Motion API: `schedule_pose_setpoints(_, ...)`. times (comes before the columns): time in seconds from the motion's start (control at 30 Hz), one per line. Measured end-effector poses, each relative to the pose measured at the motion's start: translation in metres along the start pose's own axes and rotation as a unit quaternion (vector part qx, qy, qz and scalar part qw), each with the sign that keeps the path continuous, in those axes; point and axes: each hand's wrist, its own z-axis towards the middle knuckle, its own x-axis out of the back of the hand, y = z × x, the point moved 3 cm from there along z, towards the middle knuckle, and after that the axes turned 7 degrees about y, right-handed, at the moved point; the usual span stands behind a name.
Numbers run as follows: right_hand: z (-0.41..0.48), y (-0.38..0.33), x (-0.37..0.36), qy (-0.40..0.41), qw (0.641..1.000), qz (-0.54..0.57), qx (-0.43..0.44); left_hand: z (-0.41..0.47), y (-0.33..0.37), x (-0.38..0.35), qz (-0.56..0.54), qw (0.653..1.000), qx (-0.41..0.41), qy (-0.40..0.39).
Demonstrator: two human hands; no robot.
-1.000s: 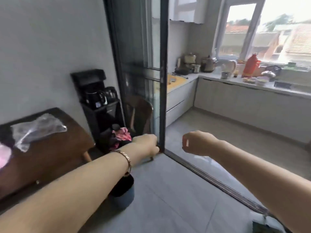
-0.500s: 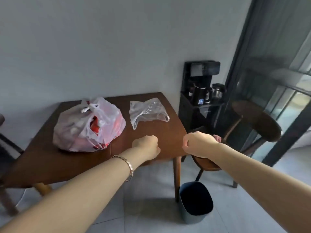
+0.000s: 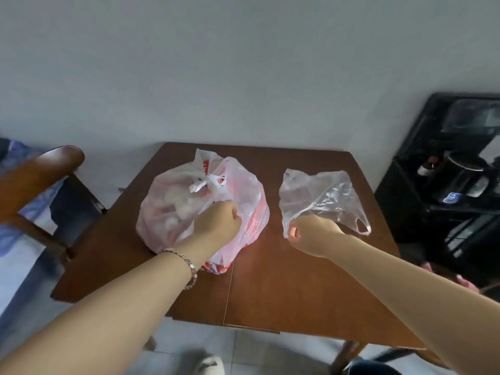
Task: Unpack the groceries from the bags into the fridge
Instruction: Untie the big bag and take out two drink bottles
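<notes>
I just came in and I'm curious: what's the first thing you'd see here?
A bulging pink-and-white bag, knotted on top, sits on the brown table, with the left hand curled in front of it. To its right lies a flat clear bag, the right hand curled at its near edge.

Bare table (image 3: 284, 288) surface lies open along the near edge and in the strip between the tied full bag (image 3: 162, 212) and the flat empty bag (image 3: 322, 196), which lie apart. The full bag bulges upward, knot on top; the empty bag lies low. Behind both, the wall (image 3: 243, 63) closes the far side. A chair (image 3: 40, 169) stands beside the left edge; a black appliance stand (image 3: 443, 185) flanks the right edge.
</notes>
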Motion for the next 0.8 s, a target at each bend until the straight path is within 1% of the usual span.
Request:
schedule_pose_setpoints(0.07,0.03,-0.014,-0.01,0.006,1.0,0.008,-0.016,0.03,-0.025,-0.002,0.031,0.999,-0.021,0.034)
schedule_pose_setpoints(0.13,0.06,-0.032,-0.017,0.029,0.998,0.037,-0.03,0.063,-0.049,-0.004,0.009,0.997,-0.027,0.068)
schedule_pose_setpoints(0.2,0.098,-0.059,-0.021,0.059,0.992,0.095,-0.053,0.105,-0.076,-0.005,-0.016,0.996,-0.04,0.072)
schedule_pose_setpoints(0.3,0.14,-0.104,-0.017,0.107,0.983,0.147,-0.032,0.145,-0.098,-0.009,-0.013,0.996,-0.075,0.039)
schedule_pose_setpoints(0.37,0.17,-0.132,-0.017,0.129,0.978,0.161,-0.027,0.163,-0.108,-0.011,-0.021,0.992,-0.123,0.017)
schedule_pose_setpoints(0.43,0.189,-0.15,-0.02,0.125,0.98,0.15,-0.045,0.173,-0.117,-0.014,-0.037,0.986,-0.162,0.003)
schedule_pose_setpoints(0.53,0.211,-0.157,-0.029,0.105,0.98,0.141,-0.089,0.19,-0.133,-0.018,-0.088,0.98,-0.169,-0.058)
schedule_pose_setpoints(0.63,0.215,-0.151,-0.035,0.071,0.976,0.185,-0.086,0.199,-0.133,-0.018,-0.117,0.965,-0.216,-0.087)
schedule_pose_setpoints(0.7,0.213,-0.14,-0.04,0.062,0.953,0.273,-0.113,0.2,-0.128,-0.019,-0.073,0.96,-0.261,-0.076)
schedule_pose_setpoints(0.73,0.212,-0.132,-0.045,0.047,0.927,0.339,-0.15,0.2,-0.125,-0.02,-0.052,0.957,-0.281,-0.057)
schedule_pose_setpoints(0.77,0.211,-0.124,-0.05,0.017,0.883,0.427,-0.196,0.2,-0.122,-0.021,-0.036,0.955,-0.293,-0.035)
schedule_pose_setpoints(0.8,0.209,-0.119,-0.055,-0.031,0.808,0.533,-0.251,0.199,-0.12,-0.021,-0.031,0.956,-0.291,-0.018)
